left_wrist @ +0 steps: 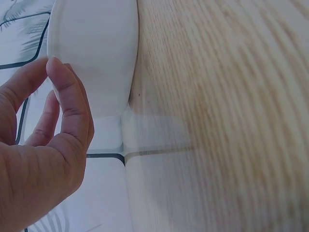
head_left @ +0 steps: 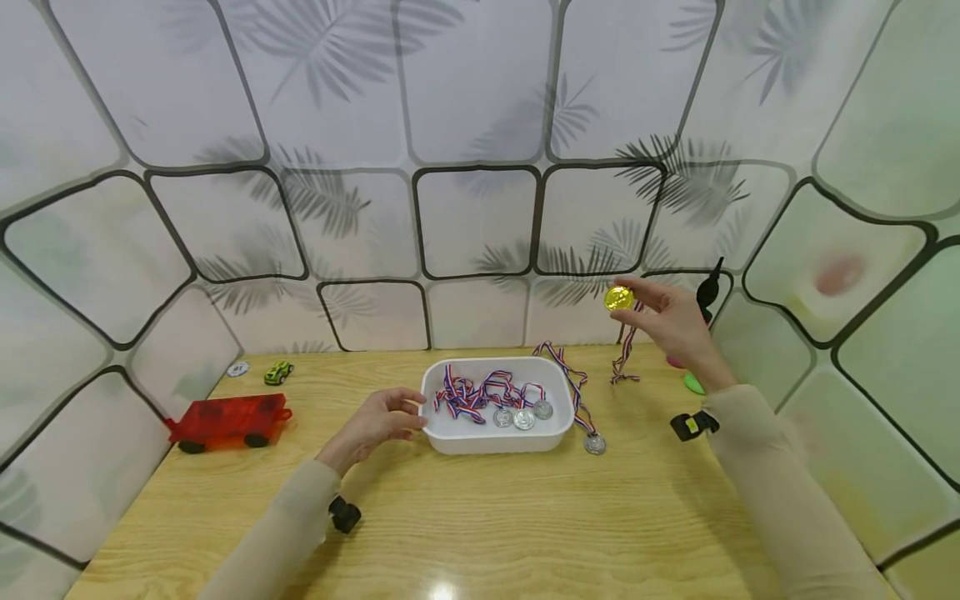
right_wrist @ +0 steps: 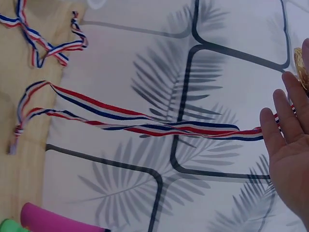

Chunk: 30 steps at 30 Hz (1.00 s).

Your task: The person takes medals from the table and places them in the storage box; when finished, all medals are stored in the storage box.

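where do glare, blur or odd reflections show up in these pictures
Head view: a bright glare spot on the wooden tabletop at the bottom edge, and the red toy vehicle smears at its right end; left wrist: what seems a faint reflection of the leaf-patterned backdrop on the tabletop; right wrist: dim overall, the striped ribbon a little soft.

- Head: high, near side, facing far across wooden tabletop (head_left: 480, 525).
- Left wrist: close, facing white tub (left_wrist: 94, 53), shared with head.
- Right wrist: close, facing striped ribbon (right_wrist: 222, 131), likewise shared.
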{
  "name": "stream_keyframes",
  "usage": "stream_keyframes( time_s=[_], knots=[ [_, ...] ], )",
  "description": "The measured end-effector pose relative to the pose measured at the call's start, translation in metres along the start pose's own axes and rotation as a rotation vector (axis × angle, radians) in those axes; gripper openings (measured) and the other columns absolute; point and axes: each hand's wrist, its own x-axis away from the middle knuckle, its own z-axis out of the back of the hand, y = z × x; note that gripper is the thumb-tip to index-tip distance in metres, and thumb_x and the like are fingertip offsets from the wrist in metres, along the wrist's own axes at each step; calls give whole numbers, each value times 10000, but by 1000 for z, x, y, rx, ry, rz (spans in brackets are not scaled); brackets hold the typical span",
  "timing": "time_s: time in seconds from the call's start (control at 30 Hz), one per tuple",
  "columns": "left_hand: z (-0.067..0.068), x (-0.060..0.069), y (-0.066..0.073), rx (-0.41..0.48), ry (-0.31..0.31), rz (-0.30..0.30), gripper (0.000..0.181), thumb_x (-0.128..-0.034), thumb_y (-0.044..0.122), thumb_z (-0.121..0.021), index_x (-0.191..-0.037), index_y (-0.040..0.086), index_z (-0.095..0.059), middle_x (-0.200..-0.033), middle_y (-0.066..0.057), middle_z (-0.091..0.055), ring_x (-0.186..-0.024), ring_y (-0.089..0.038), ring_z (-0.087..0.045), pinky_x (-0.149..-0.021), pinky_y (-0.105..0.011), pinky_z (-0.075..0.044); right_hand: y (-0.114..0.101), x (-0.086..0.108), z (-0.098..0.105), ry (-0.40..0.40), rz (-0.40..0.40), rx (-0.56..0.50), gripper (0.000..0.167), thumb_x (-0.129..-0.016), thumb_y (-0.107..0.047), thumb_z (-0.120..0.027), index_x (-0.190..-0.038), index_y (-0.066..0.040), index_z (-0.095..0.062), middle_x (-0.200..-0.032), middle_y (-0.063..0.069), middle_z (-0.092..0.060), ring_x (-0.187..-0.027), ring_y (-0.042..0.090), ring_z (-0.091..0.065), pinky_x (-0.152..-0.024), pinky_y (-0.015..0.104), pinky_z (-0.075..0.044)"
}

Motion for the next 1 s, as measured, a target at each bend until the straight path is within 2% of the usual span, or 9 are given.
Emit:
stream_keyframes(
  time_s=[0.17,0.23,0.43,0.67,0.83,1.0],
  knots=[
    [0,0,0,-5,1,5,452,-854,27,-721,-1263,-61,-551,-976,-79,-596,-762,-146,-619,-690,-312,-574,-18,-16,4,25,81,-76,519,-862,-142,-752,-1347,-63,-586,-1360,107,-598,-1266,89,-557,-944,166,-494],
    [1,0,-1,-6,-2,4,453,-855,30,-721,-1265,-60,-550,-979,-81,-594,-764,-148,-620,-694,-316,-575,-26,-22,6,32,107,-109,509,-860,-119,-750,-1339,-50,-590,-1349,106,-606,-1224,31,-577,-906,109,-484],
    [0,1,1,0,-8,2,460,-855,21,-716,-1270,-71,-541,-976,-81,-590,-768,-158,-621,-702,-325,-577,-45,-32,6,25,172,-100,497,-855,-146,-760,-1323,-71,-609,-1320,50,-636,-1145,-30,-606,-901,123,-494],
    [0,1,3,-2,-7,7,452,-859,10,-709,-1271,-72,-541,-973,-81,-579,-767,-163,-616,-708,-330,-579,-64,-37,-6,-28,248,-270,483,-836,-28,-754,-1296,1,-608,-1290,91,-652,-1118,6,-634,-871,151,-522],
    [0,2,2,0,-12,14,452,-861,11,-709,-1272,-68,-541,-965,-75,-576,-759,-156,-612,-708,-328,-579,-80,-44,-9,-34,270,-275,469,-842,-49,-754,-1291,-25,-625,-1280,94,-659,-1126,26,-639,-890,153,-517],
    [0,1,2,15,-21,1,454,-860,4,-705,-1273,-76,-534,-953,-68,-582,-757,-156,-620,-697,-316,-577,-95,-52,-14,-48,314,-333,451,-835,-20,-750,-1269,11,-631,-1256,87,-674,-1138,61,-641,-964,194,-493]
  ],
)
